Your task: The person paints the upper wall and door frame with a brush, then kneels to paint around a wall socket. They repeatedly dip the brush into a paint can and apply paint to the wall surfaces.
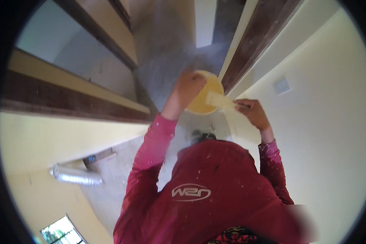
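Note:
My left hand grips the rim of a round tub held up before my chest. Its inside looks yellow, like paint, though I cannot tell how full it is. In my right hand is the handle of a paintbrush, whose wide, pale-coated head reaches over the tub's right side. Blur hides whether the bristles touch the paint or the rim. Paint specks dot both red sleeves.
Close on my right stands a cream wall with a switch plate. Dark wooden door frames flank the passage over a grey floor. A shiny foil-like roll lies at left by a wall, and a window shows lower left.

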### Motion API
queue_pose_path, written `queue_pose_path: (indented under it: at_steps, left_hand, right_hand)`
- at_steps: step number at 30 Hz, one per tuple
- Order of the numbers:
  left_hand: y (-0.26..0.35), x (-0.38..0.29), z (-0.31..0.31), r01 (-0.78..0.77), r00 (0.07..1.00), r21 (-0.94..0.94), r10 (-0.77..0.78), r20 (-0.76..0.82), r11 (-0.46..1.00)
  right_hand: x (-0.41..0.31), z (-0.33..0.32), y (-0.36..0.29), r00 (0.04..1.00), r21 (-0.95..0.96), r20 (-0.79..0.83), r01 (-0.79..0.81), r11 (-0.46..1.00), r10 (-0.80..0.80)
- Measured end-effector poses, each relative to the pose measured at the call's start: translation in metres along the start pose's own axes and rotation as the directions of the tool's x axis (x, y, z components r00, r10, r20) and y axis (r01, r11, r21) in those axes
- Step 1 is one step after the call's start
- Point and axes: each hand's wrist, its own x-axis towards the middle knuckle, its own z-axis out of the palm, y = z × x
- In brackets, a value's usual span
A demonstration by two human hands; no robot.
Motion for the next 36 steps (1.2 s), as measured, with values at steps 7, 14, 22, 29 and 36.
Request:
queue_pose_path:
  at_steps: [7,14,22,29,36]
  left_hand:
    - [-0.051,-0.023,-0.047,-0.106,0.989,0.247,0.127,-0.071,0.963]
    - [-0.165,-0.028,-0.06,0.303,0.928,-0.125,-0.322,-0.188,0.945]
    - [-0.198,-0.061,-0.076,0.273,0.944,0.154,-0.234,-0.233,0.95]
    - [-0.227,-0.051,-0.064,0.207,0.971,0.333,-0.151,-0.186,0.92]
    - [-0.261,-0.056,-0.067,0.171,0.978,0.47,-0.094,-0.184,0.866]
  right_hand:
    - [-0.025,-0.016,0.004,0.996,-0.157,-0.092,-0.005,0.988,-0.009]
    - [-0.077,-0.141,-0.135,0.728,-0.003,-0.615,0.382,0.924,-0.303]
    - [-0.078,-0.266,-0.431,0.001,-0.675,-0.666,0.426,0.603,-0.746]
    - [-0.058,-0.365,-0.595,-0.169,-0.835,-0.549,0.153,0.528,-0.819]
    - [-0.038,-0.367,-0.521,0.069,-0.874,-0.485,-0.035,0.484,-0.872]
